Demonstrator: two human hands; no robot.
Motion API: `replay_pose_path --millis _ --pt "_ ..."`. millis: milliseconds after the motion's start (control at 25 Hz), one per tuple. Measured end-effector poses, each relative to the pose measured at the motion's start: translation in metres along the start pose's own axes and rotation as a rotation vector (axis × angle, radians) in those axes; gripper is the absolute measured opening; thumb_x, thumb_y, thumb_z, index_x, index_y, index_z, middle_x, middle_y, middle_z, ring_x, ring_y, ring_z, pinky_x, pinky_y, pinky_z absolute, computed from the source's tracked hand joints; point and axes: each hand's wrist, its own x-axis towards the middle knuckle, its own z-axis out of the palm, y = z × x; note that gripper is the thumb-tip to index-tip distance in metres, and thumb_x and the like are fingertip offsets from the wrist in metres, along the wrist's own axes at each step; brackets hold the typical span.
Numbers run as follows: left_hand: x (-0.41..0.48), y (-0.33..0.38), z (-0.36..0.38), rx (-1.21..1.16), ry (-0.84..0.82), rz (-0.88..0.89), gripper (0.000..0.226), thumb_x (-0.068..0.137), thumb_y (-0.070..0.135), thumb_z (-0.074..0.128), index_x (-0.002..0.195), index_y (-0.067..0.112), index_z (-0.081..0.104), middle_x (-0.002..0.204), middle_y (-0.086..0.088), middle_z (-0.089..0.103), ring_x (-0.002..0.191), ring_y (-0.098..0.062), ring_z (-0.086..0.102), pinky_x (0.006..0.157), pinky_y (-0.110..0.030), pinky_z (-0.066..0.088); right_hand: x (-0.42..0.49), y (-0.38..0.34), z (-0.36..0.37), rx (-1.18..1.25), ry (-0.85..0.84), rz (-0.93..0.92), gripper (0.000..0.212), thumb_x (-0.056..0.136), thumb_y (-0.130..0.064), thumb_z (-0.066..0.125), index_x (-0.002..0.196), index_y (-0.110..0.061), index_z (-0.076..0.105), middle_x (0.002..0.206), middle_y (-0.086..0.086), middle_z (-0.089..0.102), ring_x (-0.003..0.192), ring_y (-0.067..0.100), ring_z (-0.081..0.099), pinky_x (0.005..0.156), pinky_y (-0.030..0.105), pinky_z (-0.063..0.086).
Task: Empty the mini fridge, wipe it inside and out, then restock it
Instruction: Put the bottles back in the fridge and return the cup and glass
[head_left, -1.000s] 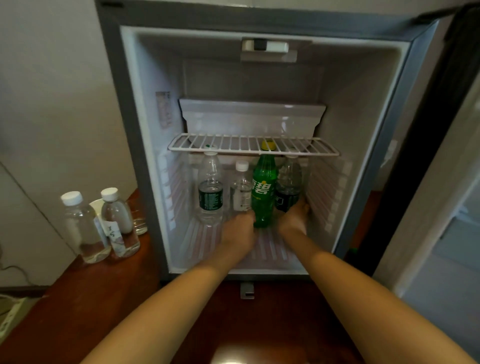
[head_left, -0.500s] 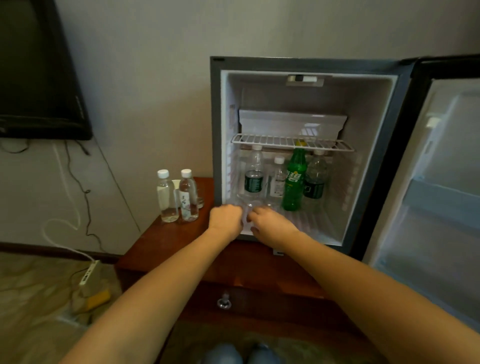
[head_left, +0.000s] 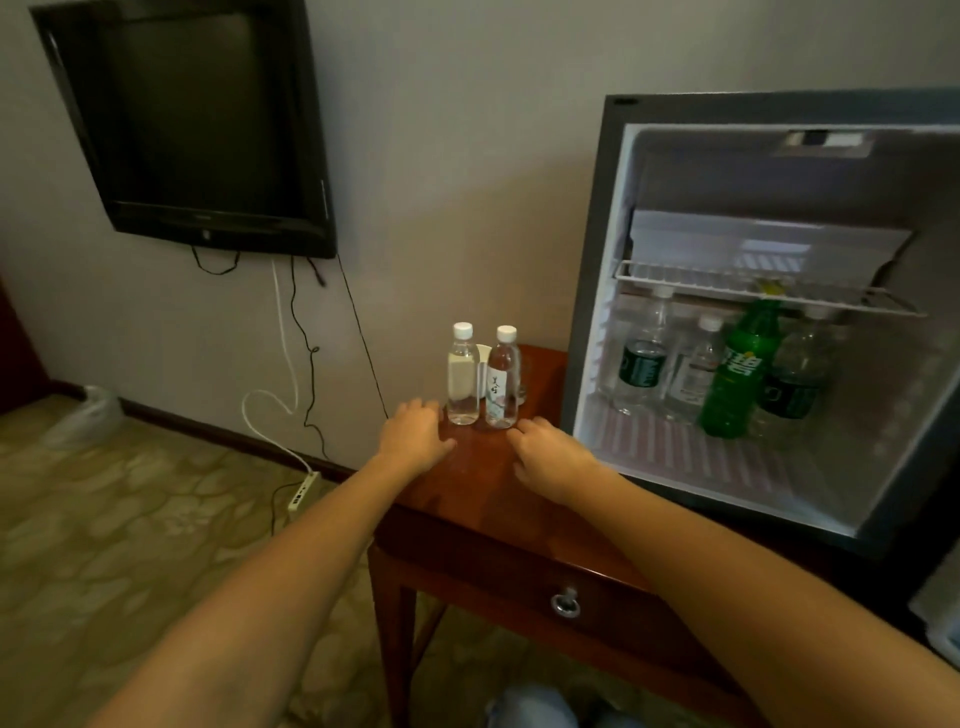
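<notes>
The mini fridge (head_left: 592, 291) stands open at the right on a wooden table (head_left: 483, 499). Under its wire shelf (head_left: 727, 283) stand a green soda bottle (head_left: 737, 374) and three clear water bottles (head_left: 644, 358). Two more capped water bottles (head_left: 462, 379) stand on the table left of the fridge. My left hand (head_left: 415, 436) rests on the tabletop just left of them, fingers loose. My right hand (head_left: 550, 460) hovers low in front of them, fingers relaxed. Something faint and clear may lie between my hands; I cannot make it out.
A black TV (head_left: 197, 124) hangs on the wall at the left, with cables running down to a white power strip (head_left: 304, 491) on the patterned carpet. The table has a drawer with a ring pull (head_left: 565, 605). A plastic bag (head_left: 88, 415) lies by the far left wall.
My hands have pulled back out of the fridge and moved left onto the tabletop by the two bottles. My view has drawn back and swung left. The fridge bottles have not moved.
</notes>
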Motion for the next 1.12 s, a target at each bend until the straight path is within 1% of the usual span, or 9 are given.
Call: replay_pose_path --millis 160,240,480,560,680,760,880,1000,1120 --pt "0.037 -0.005 0.020 -0.975 0.078 -0.297 0.069 0.078 0.036 0.075 0.133 0.012 0.041 0.135 -0.010 0.046 0.120 -0.026 0.048 0.100 -0.038 0.044 0.026 0.011 0.007 0.067 -0.005 -0.012 0.045 0.094 -0.021 0.050 0.138 -0.011 0.041 0.135 0.009 0.047 0.122 0.024 0.043 0.098 0.035 0.041" --pt "0.058 0.000 0.032 -1.221 0.136 -0.417 0.074 0.079 0.032 0.074 0.139 0.009 0.036 0.140 -0.013 0.043 0.125 -0.027 0.045 0.102 -0.037 0.040 0.036 0.020 0.012 0.082 -0.001 0.006 0.042 0.095 -0.023 0.050 0.135 -0.012 0.043 0.129 0.008 0.050 0.117 0.022 0.044 0.096 0.033 0.041" --pt "0.120 0.012 0.067 -1.117 0.155 -0.392 0.085 0.075 0.031 0.078 0.144 0.014 0.031 0.147 -0.010 0.037 0.133 -0.028 0.039 0.108 -0.044 0.037 0.061 0.037 0.032 0.273 0.027 0.120 0.030 0.095 -0.025 0.053 0.124 -0.019 0.052 0.122 0.000 0.052 0.116 0.017 0.048 0.095 0.029 0.041" --pt "0.129 0.014 0.075 -1.111 0.172 -0.338 0.082 0.077 0.031 0.077 0.143 0.013 0.032 0.144 -0.008 0.042 0.130 -0.026 0.042 0.106 -0.043 0.040 0.074 0.038 0.043 0.477 0.139 0.213 0.029 0.093 -0.025 0.058 0.121 -0.020 0.053 0.121 -0.002 0.053 0.112 0.013 0.052 0.092 0.022 0.045" --pt "0.132 0.013 0.080 -1.098 0.183 -0.237 0.070 0.080 0.028 0.074 0.138 0.013 0.038 0.136 -0.007 0.049 0.119 -0.020 0.050 0.099 -0.037 0.045 0.102 0.036 0.053 0.885 0.318 0.469 0.047 0.088 -0.023 0.066 0.129 -0.019 0.044 0.128 0.001 0.050 0.114 0.014 0.052 0.076 0.009 0.042" --pt "0.133 0.009 0.081 -1.085 0.193 -0.188 0.064 0.080 0.028 0.074 0.133 0.014 0.042 0.129 -0.005 0.053 0.110 -0.014 0.052 0.094 -0.034 0.047 0.124 0.034 0.058 1.072 0.350 0.630 0.062 0.085 -0.025 0.070 0.137 -0.019 0.036 0.135 0.005 0.044 0.120 0.021 0.050 0.081 0.016 0.042" --pt "0.137 0.000 0.085 -1.087 0.186 -0.150 0.062 0.078 0.030 0.076 0.129 0.014 0.045 0.124 -0.003 0.057 0.112 -0.016 0.056 0.091 -0.030 0.049 0.151 0.032 0.070 1.173 0.414 0.722 0.077 0.080 -0.025 0.075 0.142 -0.018 0.030 0.139 0.007 0.038 0.125 0.028 0.048 0.089 0.030 0.047" --pt "0.137 -0.004 0.085 -1.074 0.163 -0.147 0.064 0.078 0.031 0.076 0.131 0.013 0.044 0.125 -0.002 0.057 0.113 -0.016 0.056 0.085 -0.022 0.047 0.167 0.032 0.080 1.160 0.467 0.764 0.076 0.080 -0.021 0.075 0.142 -0.017 0.031 0.139 0.007 0.037 0.127 0.026 0.046 0.093 0.032 0.045" --pt "0.137 0.000 0.083 -1.127 0.176 -0.180 0.064 0.078 0.025 0.077 0.132 0.011 0.045 0.127 -0.004 0.057 0.115 -0.017 0.055 0.087 -0.024 0.047 0.172 0.035 0.085 1.137 0.488 0.775 0.069 0.082 -0.018 0.073 0.139 -0.017 0.035 0.138 0.005 0.040 0.127 0.024 0.045 0.094 0.031 0.044"
